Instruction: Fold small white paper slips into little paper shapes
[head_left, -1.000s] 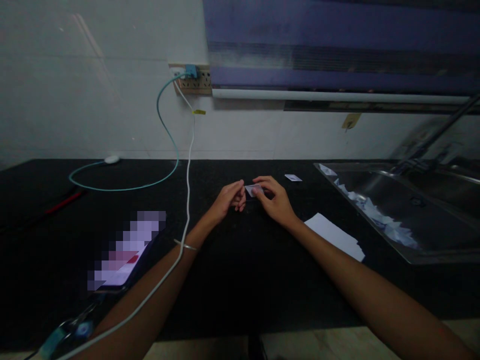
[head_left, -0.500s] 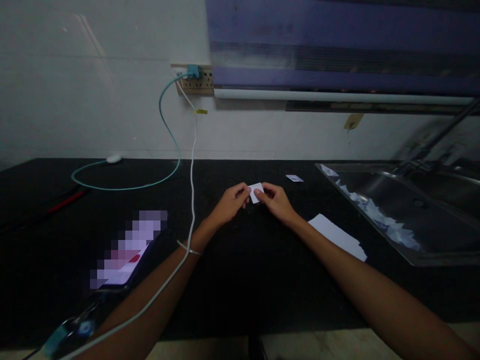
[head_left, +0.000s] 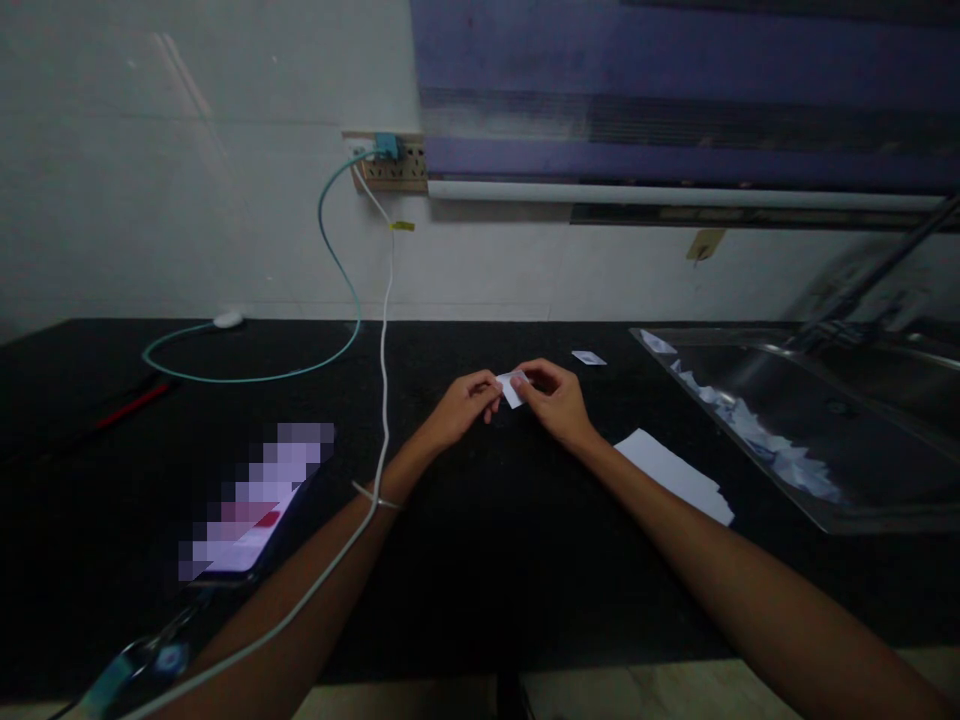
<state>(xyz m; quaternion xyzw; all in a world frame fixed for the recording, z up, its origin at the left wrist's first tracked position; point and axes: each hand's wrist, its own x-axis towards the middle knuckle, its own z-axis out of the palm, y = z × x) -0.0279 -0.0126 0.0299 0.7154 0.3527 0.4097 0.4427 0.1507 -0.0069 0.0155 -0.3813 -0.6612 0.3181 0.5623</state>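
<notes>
A small folded piece of white paper (head_left: 512, 390) is held between both hands above the dark countertop (head_left: 480, 560). My left hand (head_left: 469, 402) pinches its left corner with thumb and fingertips. On the other side, my right hand (head_left: 555, 398) is closed on the paper, thumb on its face and fingers curled behind the upper edge. Right of my right forearm lies a stack of white paper sheets (head_left: 671, 475), partly covered by the arm. A small folded paper piece (head_left: 589, 358) rests on the counter beyond my right hand.
Folded white papers (head_left: 772, 445) line the near-left rim of a steel sink (head_left: 832, 520) on the right. A phone (head_left: 255, 520) with a lit screen lies left. A white cable (head_left: 385, 370) hangs from a wall socket (head_left: 397, 165) and crosses my left forearm; a teal cable (head_left: 247, 380) loops behind.
My right hand has risen slightly, its fingers arching more over the paper's top edge. The paper's upper right part appears bent or folded over. My left hand stays almost in place.
</notes>
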